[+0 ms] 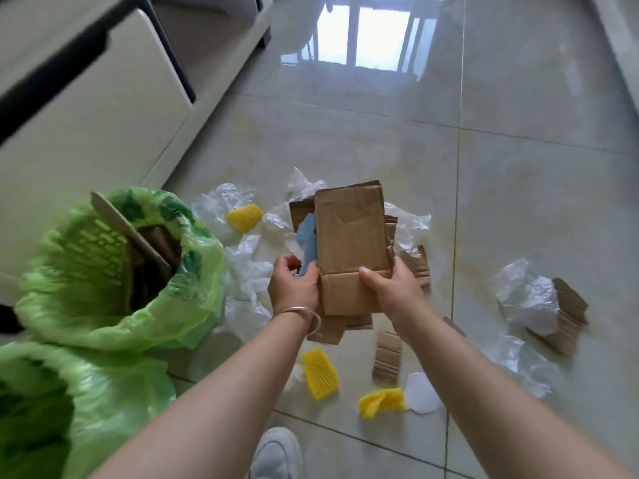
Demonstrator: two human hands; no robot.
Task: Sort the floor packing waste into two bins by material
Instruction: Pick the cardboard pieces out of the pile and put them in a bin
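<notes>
Both hands were closed on a stack of flattened cardboard pieces (351, 236) at frame centre, held above the floor litter. Left hand (294, 286) had its fingers (307, 271) wrapped round the stack's left edge, with something pale blue (307, 240) pinched alongside — glove or film, couldn't tell. Right hand (394, 288) clamped the right edge, thumb on top.

Step in hand, as I read it: cardboard gathered, about to go to a bin. The upper green-bagged bin (114, 267) at left already had cardboard slabs (138, 236) standing in it, so that was likely the paper one. The lower green-bagged bin (52, 402), bottom left, showed no contents I could make out.

Next move called for swinging the stack left and dropping it in edge-first — but the blue item needed separating first if it was plastic.

Plenty remained on the floor (518, 167): yellow foam nets (320, 373), clear plastic film (242, 281), corrugated scraps (387, 356), and a crumpled white wrap (527, 299) at right.
</notes>
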